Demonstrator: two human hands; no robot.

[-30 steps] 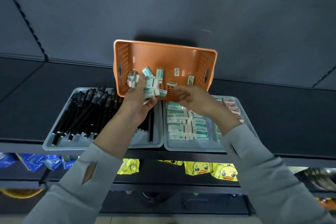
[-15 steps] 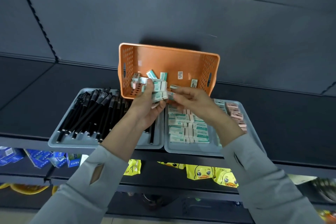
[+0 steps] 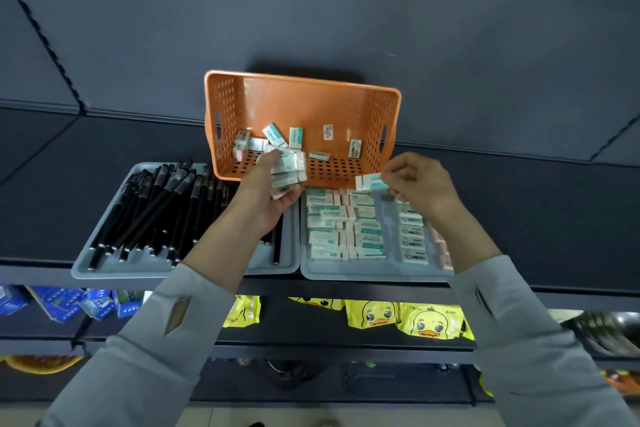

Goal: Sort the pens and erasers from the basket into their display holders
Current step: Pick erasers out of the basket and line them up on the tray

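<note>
An orange perforated basket stands on the shelf behind two grey trays, with several white-and-teal erasers loose on its floor. My left hand grips a stack of erasers at the basket's front edge. My right hand pinches one eraser above the far end of the right tray, which holds rows of erasers. The left tray holds several black pens.
The trays sit at the front edge of a dark shelf against a dark wall. Below hang yellow duck packets and blue packets. Darker shelves with more goods lie lower down.
My right hand has drawn away from the left hand to the right, carrying a single eraser over the right tray. The left hand keeps its stack by the basket.
</note>
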